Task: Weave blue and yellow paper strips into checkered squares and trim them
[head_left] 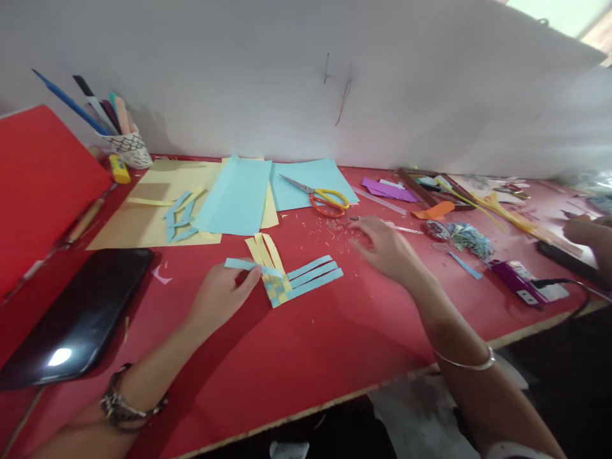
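Observation:
My left hand (224, 294) pinches a light blue paper strip (239, 264) between thumb and fingers. The strip's right end reaches over a small woven paper piece (278, 294), whose loose yellow strips point up and loose blue strips point right. My right hand (385, 248) is off to the right, fingers apart and curved, with nothing seen in it. It hovers close to small paper shavings and a thin pen-like stick (406, 229). Beyond it lie scissors (321, 194) with red and yellow handles, on a blue sheet (306, 172).
Cut blue strips (179, 217) lie on a yellow sheet (143, 223) at left. A black phone (81, 312), a red folder (43, 185) and a pen cup (129, 148) stand further left. At right are a purple power adapter (523, 280) and another person's hand (590, 236).

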Demonstrator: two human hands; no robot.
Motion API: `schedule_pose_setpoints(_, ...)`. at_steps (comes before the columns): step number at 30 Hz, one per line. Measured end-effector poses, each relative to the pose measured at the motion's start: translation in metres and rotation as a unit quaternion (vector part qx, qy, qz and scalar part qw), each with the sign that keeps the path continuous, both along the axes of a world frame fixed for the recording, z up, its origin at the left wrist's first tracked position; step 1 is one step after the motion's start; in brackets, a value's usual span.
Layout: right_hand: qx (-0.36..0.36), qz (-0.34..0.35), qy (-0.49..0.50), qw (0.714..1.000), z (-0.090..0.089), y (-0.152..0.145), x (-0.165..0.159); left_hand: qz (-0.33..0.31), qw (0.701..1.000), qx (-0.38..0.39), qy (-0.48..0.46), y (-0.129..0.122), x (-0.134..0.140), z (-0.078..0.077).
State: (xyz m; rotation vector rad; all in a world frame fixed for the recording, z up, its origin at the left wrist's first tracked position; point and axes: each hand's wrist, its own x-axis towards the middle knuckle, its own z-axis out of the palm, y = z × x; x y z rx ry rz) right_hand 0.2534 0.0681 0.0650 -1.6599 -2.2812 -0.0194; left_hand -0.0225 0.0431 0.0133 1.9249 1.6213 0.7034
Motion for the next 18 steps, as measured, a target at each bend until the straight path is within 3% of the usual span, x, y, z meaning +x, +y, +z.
schedule_pose_setpoints(3,-0.089,0.154,0.079,0.981,0.001,-0.011,-0.041,-0.021,0.998,0.038,0.042,-0.001,0.003,0.002)
schedule_pose_setpoints(6,-0.164,0.221,0.118,0.954,-0.001,-0.02,-0.078,-0.058,0.992,0.091,0.067,-0.002,0.005,0.005)
schedule_pose_setpoints(12,-0.125,0.222,0.158,0.954,-0.003,-0.015,-0.105,-0.142,0.975,0.149,0.089,-0.005,0.008,0.002)
schedule_pose_setpoints(18,-0.118,0.138,0.24,0.954,-0.007,-0.001,-0.078,-0.196,0.969,0.12,0.095,-0.004,0.008,-0.002)
